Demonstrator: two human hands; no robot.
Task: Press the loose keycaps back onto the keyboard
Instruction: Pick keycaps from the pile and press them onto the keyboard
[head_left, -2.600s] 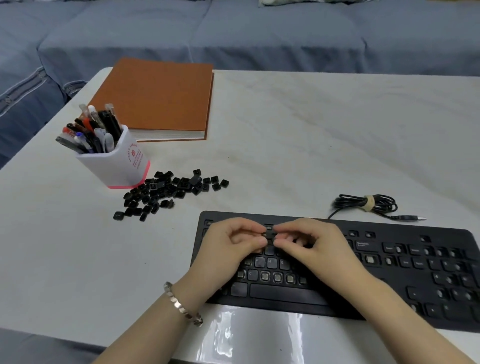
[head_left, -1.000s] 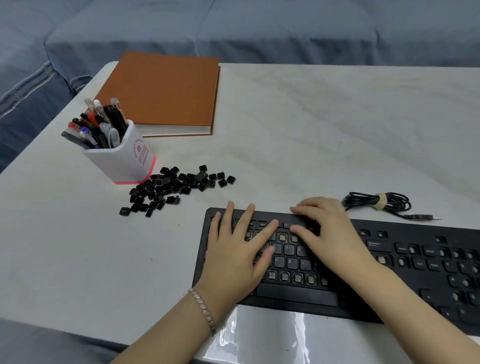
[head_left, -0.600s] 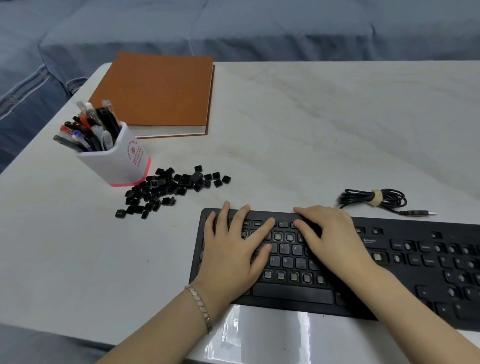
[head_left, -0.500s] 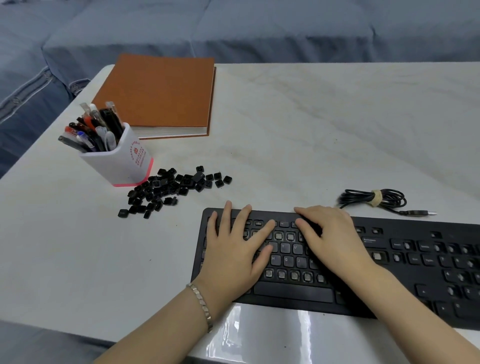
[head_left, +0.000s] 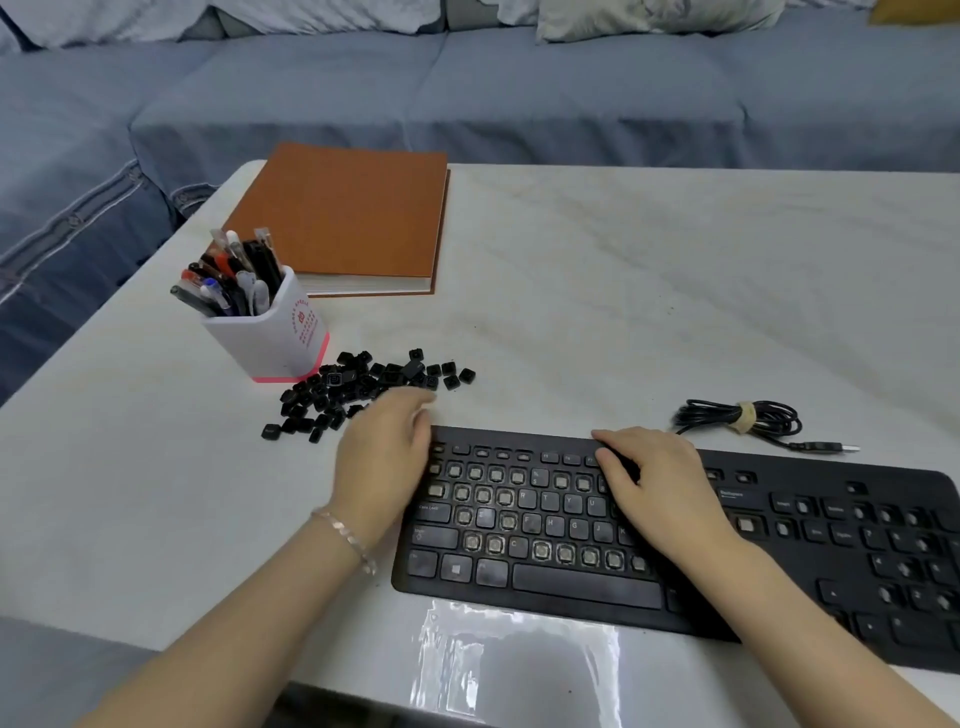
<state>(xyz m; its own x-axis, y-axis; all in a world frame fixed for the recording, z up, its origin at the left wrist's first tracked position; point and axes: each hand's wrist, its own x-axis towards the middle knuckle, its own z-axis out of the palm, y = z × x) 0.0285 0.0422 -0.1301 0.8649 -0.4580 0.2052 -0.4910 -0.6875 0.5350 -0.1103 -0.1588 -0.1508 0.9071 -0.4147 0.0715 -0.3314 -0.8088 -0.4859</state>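
Well, at the far left of the tabletop (head_left: 623, 312) stands a white pen holder (head_left: 270, 338) full of pens, and an orange notebook (head_left: 343, 218) lies behind it. Just beside the holder, on its right, is the pile of loose keycaps (head_left: 363, 387), small, black and close together. The left hand (head_left: 382, 457) hovers at the near edge of this pile and is a little blurred. Its grip is apart, the fingers loose, and I see no keycap in it.

Next comes the keyboard (head_left: 587, 584), near the front edge. Many sockets in its letter area are bare, while some letters in the middle have their caps. The right hand (head_left: 660, 493) rests on the upper rows with bent fingertips (head_left: 605, 456) touching the keys. This grip is also apart and holds nothing. Behind the keyboard, toward the right, lies a coiled cable (head_left: 737, 418), not plugged in.

I think several things can go wrong. Because the pile is dense, a pinch may take 2 caps at once, or flick neighbours over the smooth tabletop toward the left edge. Since the legends are tiny, a cap could be put on a wrong socket. A cap pressed while tilted may catch on 1 side only and jump off. Without the right hand's weight, the keyboard might slide under a push.
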